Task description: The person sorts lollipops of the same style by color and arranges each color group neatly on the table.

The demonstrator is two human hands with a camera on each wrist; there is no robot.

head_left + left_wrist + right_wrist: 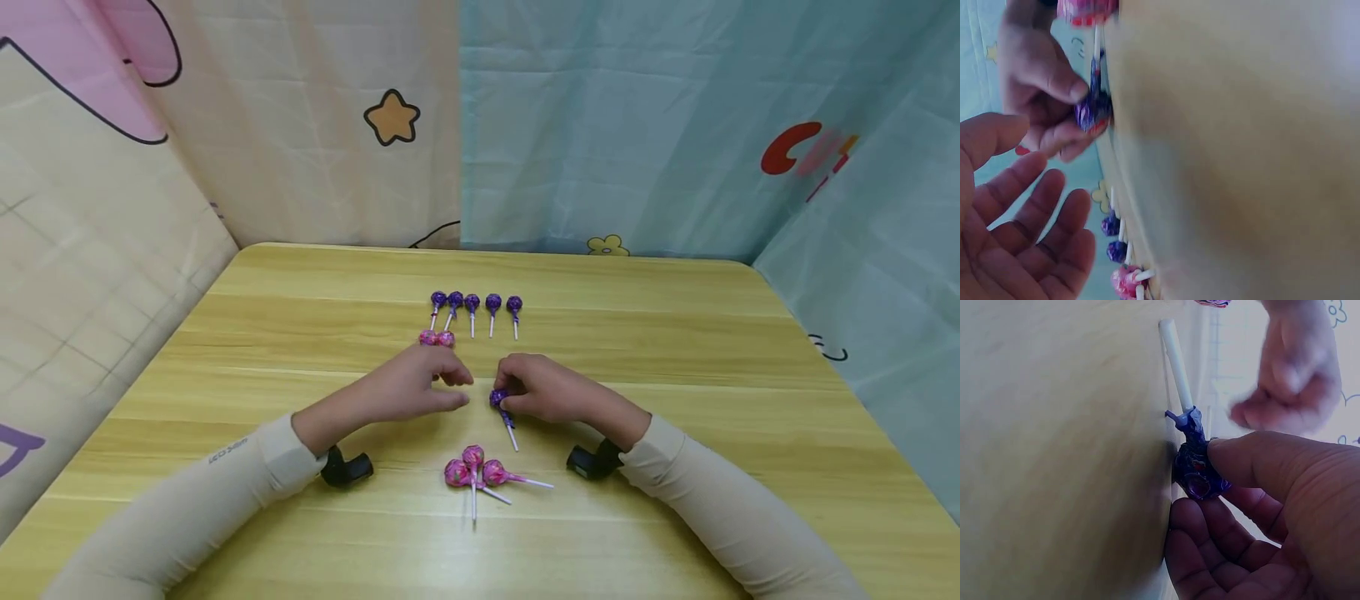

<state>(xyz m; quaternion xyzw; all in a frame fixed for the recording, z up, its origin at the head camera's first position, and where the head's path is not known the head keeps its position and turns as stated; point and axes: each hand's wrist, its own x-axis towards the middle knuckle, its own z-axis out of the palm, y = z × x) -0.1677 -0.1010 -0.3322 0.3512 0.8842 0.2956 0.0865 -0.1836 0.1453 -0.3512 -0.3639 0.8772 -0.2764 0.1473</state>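
In the head view my right hand (546,390) pinches a purple-wrapped lollipop (498,398) by its round head, its white stick pointing toward me. The right wrist view shows thumb and fingers on the lollipop's head (1196,472), close against the tabletop. My left hand (408,385) hovers just left of it, fingers spread and holding nothing; its palm (997,250) shows in the left wrist view. Beyond the hands stands a row of several purple lollipops (492,302). Two pink lollipops (446,338) lie below the row's left end, their sticks hidden by my left hand.
Three pink lollipops (472,456) lie in a loose cluster nearer to me, sticks crossing. The wooden table (675,333) meets printed curtains (600,125) at its back and sides. A black wrist camera (347,468) sits under the left cuff, another (594,460) under the right.
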